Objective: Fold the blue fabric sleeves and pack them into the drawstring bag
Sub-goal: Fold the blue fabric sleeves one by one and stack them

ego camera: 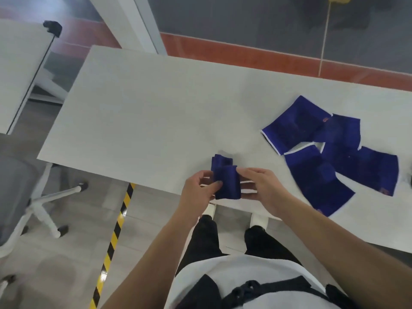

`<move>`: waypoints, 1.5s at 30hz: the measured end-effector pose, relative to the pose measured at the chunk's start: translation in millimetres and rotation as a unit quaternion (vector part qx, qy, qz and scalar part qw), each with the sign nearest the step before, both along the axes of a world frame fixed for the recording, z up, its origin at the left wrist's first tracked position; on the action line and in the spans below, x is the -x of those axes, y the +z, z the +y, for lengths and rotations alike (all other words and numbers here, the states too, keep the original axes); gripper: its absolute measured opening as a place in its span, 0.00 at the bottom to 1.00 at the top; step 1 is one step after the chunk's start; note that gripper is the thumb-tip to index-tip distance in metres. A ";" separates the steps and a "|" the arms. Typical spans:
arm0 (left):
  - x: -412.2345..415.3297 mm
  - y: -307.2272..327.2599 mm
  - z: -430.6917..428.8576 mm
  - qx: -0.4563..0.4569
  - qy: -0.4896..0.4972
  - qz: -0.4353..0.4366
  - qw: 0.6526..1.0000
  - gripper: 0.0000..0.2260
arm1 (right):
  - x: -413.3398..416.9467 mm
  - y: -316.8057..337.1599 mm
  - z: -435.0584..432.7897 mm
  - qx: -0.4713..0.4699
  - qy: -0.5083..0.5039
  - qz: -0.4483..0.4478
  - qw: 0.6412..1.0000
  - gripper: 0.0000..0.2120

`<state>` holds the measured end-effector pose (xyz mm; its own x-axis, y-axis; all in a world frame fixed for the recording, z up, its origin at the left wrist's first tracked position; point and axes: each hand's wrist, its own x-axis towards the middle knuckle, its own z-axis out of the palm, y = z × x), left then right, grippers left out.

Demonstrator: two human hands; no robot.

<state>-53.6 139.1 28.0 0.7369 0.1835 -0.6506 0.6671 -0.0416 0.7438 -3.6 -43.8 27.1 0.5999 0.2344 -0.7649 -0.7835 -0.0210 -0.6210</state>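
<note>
A folded blue sleeve (227, 182) is held just above the near edge of the white table (145, 112). My left hand (198, 190) pinches its left side and my right hand (260, 188) grips its right side. Directly behind it a second folded blue sleeve (220, 160) lies on the table. To the right, several unfolded blue sleeves (330, 150) with white trim lie flat and overlapping. No drawstring bag is in view.
A grey office chair (26, 197) with a white wheeled base stands at the left. Yellow-and-black floor tape (113, 239) runs under the table's near edge. Another white table (20, 70) carrying a black clamp sits at far left.
</note>
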 end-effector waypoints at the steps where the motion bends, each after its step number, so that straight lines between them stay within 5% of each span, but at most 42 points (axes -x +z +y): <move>1: -4.4 -1.2 2.9 -0.002 -0.005 -0.003 1.000 0.11 | -1.4 0.0 2.2 -0.007 -0.002 -0.002 1.000 0.11; 15: -44.0 -33.6 17.9 -0.179 -0.114 -0.082 0.974 0.11 | -14.6 -24.4 37.3 0.095 -0.096 -0.023 0.991 0.05; 21: -37.9 -44.3 17.4 -0.150 -0.093 -0.098 0.980 0.17 | -8.2 -36.3 39.7 0.167 -0.042 -0.084 0.981 0.16; 23: -34.2 -43.8 14.7 -0.173 -0.113 -0.138 0.969 0.19 | -0.3 -39.3 41.8 0.229 0.013 -0.187 0.955 0.22; 27: -25.9 -46.0 14.2 -0.271 -0.183 -0.214 0.920 0.13 | 17.1 -47.5 43.4 0.353 0.157 -0.396 0.833 0.19; 32: -21.3 -55.0 28.8 -0.345 -0.332 -0.231 0.847 0.21 | 24.1 -56.6 36.1 0.426 0.287 -0.448 0.732 0.23; 38: -22.5 -74.3 44.5 -0.434 -0.437 -0.160 0.771 0.26 | 29.8 -76.0 34.1 0.485 0.368 -0.398 0.686 0.29; 45: -27.7 -80.9 55.2 -0.462 -0.462 -0.157 0.741 0.26 | 31.0 -92.1 39.0 0.487 0.377 -0.389 0.686 0.30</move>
